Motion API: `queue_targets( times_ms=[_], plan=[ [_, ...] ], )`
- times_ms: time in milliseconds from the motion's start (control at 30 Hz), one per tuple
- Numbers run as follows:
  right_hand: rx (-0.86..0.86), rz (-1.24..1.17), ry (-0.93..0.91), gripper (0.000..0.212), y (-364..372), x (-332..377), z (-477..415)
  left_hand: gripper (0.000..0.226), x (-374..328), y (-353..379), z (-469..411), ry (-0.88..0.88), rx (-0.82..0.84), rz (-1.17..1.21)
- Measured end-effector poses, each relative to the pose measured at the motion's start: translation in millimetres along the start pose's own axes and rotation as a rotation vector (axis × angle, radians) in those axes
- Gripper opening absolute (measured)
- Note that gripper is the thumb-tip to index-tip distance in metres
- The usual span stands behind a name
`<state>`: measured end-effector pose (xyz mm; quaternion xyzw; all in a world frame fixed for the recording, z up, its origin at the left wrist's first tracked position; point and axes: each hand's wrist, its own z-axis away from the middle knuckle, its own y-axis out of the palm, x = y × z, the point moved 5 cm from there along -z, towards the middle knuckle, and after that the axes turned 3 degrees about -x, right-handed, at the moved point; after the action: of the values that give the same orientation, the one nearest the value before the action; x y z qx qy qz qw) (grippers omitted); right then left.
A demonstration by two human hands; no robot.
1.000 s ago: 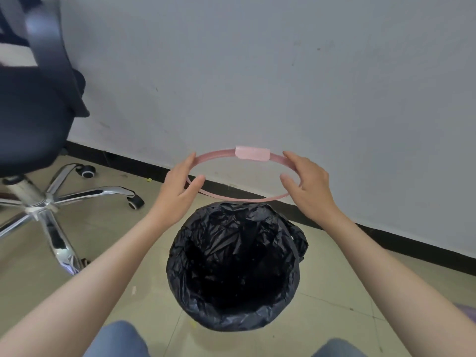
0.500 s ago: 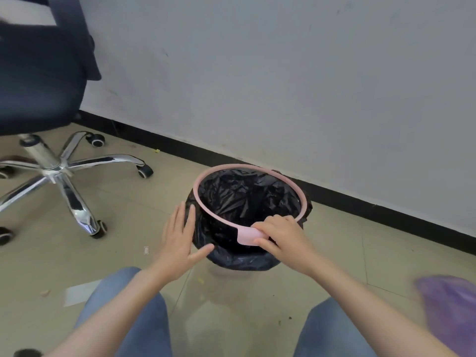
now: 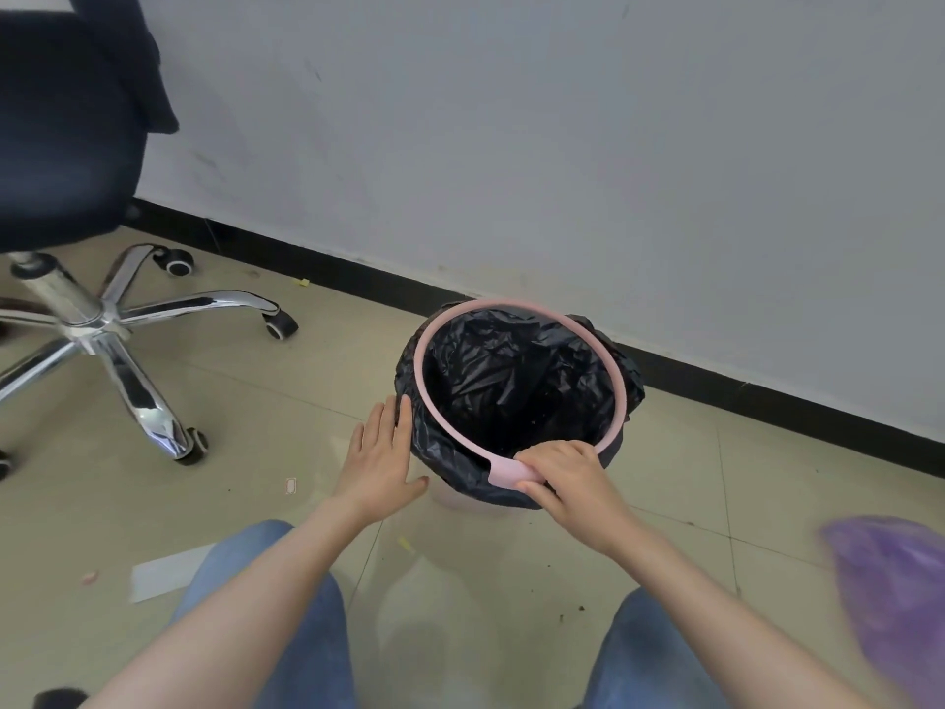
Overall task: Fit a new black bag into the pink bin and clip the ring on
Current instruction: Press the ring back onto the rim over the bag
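Ring seated on bagged bin

Frame centre: thin pink hoop ring sits on crinkled glossy black bag over the bin. Right hand, grip pinching the ring's flat tab. Left hand flat, grip wide, against the bag.

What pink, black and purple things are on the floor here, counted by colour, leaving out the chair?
Pink: 1, the ring sitting on the bin's rim, its tab under the right hand.
Black: 1, the bin bag lining the bin.
Purple: 1, a blurred plastic bag at the right edge.
Total: 3
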<state>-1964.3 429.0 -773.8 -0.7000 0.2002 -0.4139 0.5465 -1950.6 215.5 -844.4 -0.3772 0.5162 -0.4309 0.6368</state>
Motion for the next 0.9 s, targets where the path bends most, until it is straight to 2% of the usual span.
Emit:
queue_targets(
  times_ms=[267, 367, 533, 700, 900],
  plan=[
    [0.027, -0.009, 0.074, 0.025, 11.8, -12.1, 1.6, 0.099, -12.8, -13.5, -21.1, 0.03, 0.053, -0.066],
    [0.044, 0.009, 0.079, 0.028, 16.9, -15.4, 3.9, 0.094, -16.1, -15.6, -18.3, 0.04, 0.012, -0.01],
    [0.088, 0.014, 0.099, 0.035, 22.9, -15.9, 4.4, 0.089, -34.9, -24.2, -6.2, 0.225, -0.143, 0.012],
    [0.075, -0.001, 0.098, 0.035, 23.8, -16.1, 4.9, 0.076, -53.7, -16.5, 1.8, 0.458, -0.12, -0.142],
    [0.072, -0.025, 0.108, 0.033, 28.9, -18.0, -0.1, 0.067, -54.7, -1.7, 0.4, 0.43, -0.038, -0.232]
  ],
)
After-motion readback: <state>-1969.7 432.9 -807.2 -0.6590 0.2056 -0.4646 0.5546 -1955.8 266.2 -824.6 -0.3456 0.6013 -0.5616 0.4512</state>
